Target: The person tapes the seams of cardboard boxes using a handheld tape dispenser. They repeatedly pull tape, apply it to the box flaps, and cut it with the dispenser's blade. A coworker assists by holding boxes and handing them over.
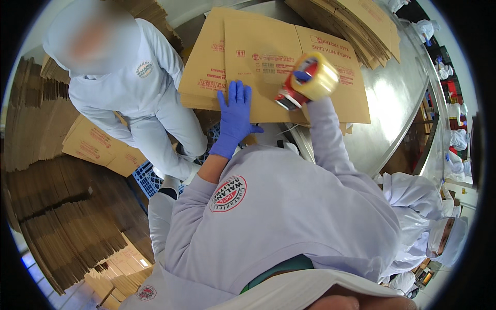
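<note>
My left hand (235,111), in a blue glove, lies with fingers stretched out on the near edge of a flat, folded cardboard box (268,39). My right hand (302,77) holds a red tape dispenser (290,98) with a large roll of clear yellowish packing tape (325,77) above the box's right part. The roll hides most of that hand; only a bit of blue glove shows through its core. Another flat box (204,62) lies partly under the first, to its left. Whether the tape touches the cardboard I cannot tell.
A metal table (392,98) carries the boxes and a stack of flat cartons (356,26) at the back right. At left a person in white (150,77) stands by tall cardboard stacks (67,217) and a blue plastic pallet (147,178). Another person (413,206) is close at right.
</note>
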### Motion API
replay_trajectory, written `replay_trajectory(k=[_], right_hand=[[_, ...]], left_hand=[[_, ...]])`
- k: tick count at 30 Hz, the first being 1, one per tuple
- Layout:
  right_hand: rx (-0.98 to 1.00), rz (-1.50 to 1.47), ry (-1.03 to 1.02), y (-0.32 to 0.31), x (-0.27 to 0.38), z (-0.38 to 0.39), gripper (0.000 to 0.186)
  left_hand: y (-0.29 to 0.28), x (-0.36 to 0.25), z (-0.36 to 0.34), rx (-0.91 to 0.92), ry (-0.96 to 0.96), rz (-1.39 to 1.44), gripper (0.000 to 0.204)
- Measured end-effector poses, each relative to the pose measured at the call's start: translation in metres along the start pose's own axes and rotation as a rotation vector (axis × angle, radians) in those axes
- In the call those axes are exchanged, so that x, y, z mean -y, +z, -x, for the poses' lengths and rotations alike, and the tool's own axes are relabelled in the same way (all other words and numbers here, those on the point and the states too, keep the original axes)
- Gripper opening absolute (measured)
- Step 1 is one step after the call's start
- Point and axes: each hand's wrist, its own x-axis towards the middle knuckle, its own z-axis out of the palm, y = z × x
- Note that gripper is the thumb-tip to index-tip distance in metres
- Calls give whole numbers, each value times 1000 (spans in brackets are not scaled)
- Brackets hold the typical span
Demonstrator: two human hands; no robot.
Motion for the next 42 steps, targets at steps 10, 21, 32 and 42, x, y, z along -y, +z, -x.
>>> replay_trajectory(k=[10, 21, 32, 42], right_hand=[[-47, -265, -389, -40, 197, 168, 44], [144, -216, -595, -78, 193, 194, 32], [-285, 824, -794, -21, 138, 71, 19], [-148, 124, -262, -81, 46, -69, 20]], left_hand=[[-121, 30, -51, -490, 442, 190, 45], [-168, 10, -243, -1011, 614, -121, 43], [-15, -62, -173, 33, 411, 264, 117], [47, -92, -70, 114, 295, 79, 111]])
